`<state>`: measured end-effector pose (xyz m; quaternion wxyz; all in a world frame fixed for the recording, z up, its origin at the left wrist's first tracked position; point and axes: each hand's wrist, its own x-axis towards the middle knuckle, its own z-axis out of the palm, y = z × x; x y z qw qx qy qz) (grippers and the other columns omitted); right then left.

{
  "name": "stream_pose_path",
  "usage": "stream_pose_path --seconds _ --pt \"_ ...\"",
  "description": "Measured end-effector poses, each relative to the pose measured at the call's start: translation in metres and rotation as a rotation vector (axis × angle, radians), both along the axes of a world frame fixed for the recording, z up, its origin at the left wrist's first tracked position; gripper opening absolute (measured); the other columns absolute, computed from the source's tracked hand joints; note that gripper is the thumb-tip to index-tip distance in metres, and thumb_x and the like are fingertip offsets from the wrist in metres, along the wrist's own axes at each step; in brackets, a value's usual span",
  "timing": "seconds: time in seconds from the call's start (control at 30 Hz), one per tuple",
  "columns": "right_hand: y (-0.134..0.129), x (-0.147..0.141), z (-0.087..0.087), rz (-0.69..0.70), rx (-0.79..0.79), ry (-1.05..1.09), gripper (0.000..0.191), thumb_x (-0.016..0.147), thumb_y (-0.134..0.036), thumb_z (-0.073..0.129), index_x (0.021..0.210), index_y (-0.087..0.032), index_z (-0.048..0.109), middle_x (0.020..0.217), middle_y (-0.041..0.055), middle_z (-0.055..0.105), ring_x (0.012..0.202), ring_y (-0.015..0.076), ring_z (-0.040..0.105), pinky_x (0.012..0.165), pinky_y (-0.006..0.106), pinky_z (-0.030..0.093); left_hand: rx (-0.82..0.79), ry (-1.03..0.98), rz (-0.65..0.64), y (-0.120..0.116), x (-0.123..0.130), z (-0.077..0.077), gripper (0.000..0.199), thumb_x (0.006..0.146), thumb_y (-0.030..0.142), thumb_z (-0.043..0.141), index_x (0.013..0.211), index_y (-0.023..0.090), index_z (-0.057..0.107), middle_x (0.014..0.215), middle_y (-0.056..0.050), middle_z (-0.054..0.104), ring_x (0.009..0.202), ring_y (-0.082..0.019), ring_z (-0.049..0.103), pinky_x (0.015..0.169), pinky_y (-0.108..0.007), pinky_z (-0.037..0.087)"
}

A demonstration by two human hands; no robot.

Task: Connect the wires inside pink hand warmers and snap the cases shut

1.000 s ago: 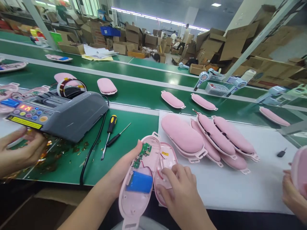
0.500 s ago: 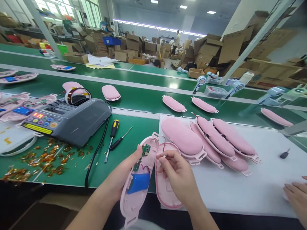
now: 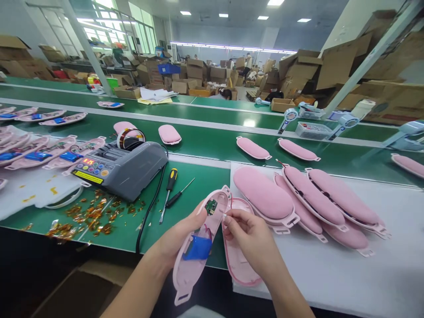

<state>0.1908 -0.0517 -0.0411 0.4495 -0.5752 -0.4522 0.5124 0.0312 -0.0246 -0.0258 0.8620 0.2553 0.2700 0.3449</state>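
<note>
My left hand (image 3: 181,236) is closed round the outer side of an open pink plastic half-shell (image 3: 188,276), which is tilted upright. Inside the shell lie a green circuit board (image 3: 211,206), a blue battery pack (image 3: 198,248) and thin red wires. My thumb rests at the board's edge. With thumb and forefinger, my right hand (image 3: 253,240) pinches a small white wire connector (image 3: 225,215) beside the shell's rim. A matching pink half-shell (image 3: 236,265) lies under this hand, its inner side up and partly hidden. A red wire (image 3: 232,202) rises near its top.
Pink padded shells (image 3: 261,192) are piled on white foam sheet (image 3: 298,282) at right. A grey tape dispenser (image 3: 132,172), a yellow-black screwdriver (image 3: 170,183) and a thin black screwdriver (image 3: 175,198) are at left. Amber tape scraps (image 3: 96,216) litter the bench; a black cable (image 3: 149,216) crosses it.
The view has swung left, bringing more open shells into sight; another person's hand has left the right edge. My hands keep nearly the same hold on the half-shell and connector.
</note>
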Motion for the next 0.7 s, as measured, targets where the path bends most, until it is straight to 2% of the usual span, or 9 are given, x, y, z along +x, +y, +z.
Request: stream_pose_path --seconds 0.1,0.17,0.23,0.43,0.6,0.7 --pt "0.002 -0.002 0.002 0.030 0.040 -0.047 0.024 0.082 -0.041 0.056 0.079 -0.018 0.061 0.067 0.0001 0.060 0.063 0.0145 0.057 0.058 0.024 0.046 0.217 0.080 0.053 0.000 0.004 -0.007 0.060 0.081 0.041 0.067 0.135 0.022 0.050 0.100 -0.007 0.072 0.078 -0.019 0.066 0.085 -0.029 0.046" --pt "0.004 -0.005 0.003 0.044 0.050 -0.074 0.023 0.083 -0.040 0.053 0.076 -0.019 0.059 0.066 -0.0005 0.060 0.062 0.0139 0.058 0.056 0.023 0.044 0.303 0.127 0.086 0.000 0.006 -0.011 0.065 0.080 0.048 0.066 0.137 0.023 0.048 0.124 -0.009 0.063 0.103 -0.023 0.061 0.095 -0.030 0.040" --pt "0.006 -0.007 0.004 0.058 0.047 -0.064 0.024 0.085 -0.041 0.052 0.076 -0.019 0.057 0.066 -0.0006 0.061 0.061 0.0136 0.058 0.053 0.023 0.042 0.342 0.156 0.082 -0.001 0.007 -0.015 0.070 0.080 0.052 0.063 0.141 0.024 0.043 0.133 -0.009 0.056 0.113 -0.025 0.055 0.098 -0.031 0.037" --pt "0.013 -0.012 0.004 0.081 0.032 -0.020 0.026 0.086 -0.042 0.050 0.074 -0.019 0.054 0.060 -0.0022 0.058 0.056 0.0125 0.058 0.047 0.020 0.041 0.343 0.112 0.074 0.001 0.009 -0.022 0.079 0.076 0.057 0.065 0.142 0.023 0.040 0.105 -0.009 0.069 0.076 -0.018 0.062 0.081 -0.031 0.044" --pt "0.015 -0.014 0.002 0.058 0.028 -0.017 0.024 0.084 -0.040 0.052 0.072 -0.019 0.052 0.059 -0.0017 0.057 0.055 0.0132 0.058 0.048 0.021 0.043 0.324 0.101 0.114 0.001 0.013 -0.021 0.078 0.076 0.060 0.061 0.140 0.019 0.043 0.105 -0.013 0.069 0.072 -0.019 0.063 0.082 -0.033 0.046" --pt "0.016 -0.014 0.002 0.062 0.027 -0.025 0.023 0.084 -0.040 0.052 0.072 -0.019 0.053 0.058 -0.0020 0.056 0.055 0.0130 0.056 0.048 0.021 0.042 0.308 0.119 0.091 0.001 0.014 -0.019 0.079 0.076 0.062 0.060 0.140 0.020 0.043 0.110 -0.014 0.068 0.082 -0.024 0.066 0.078 -0.033 0.048"
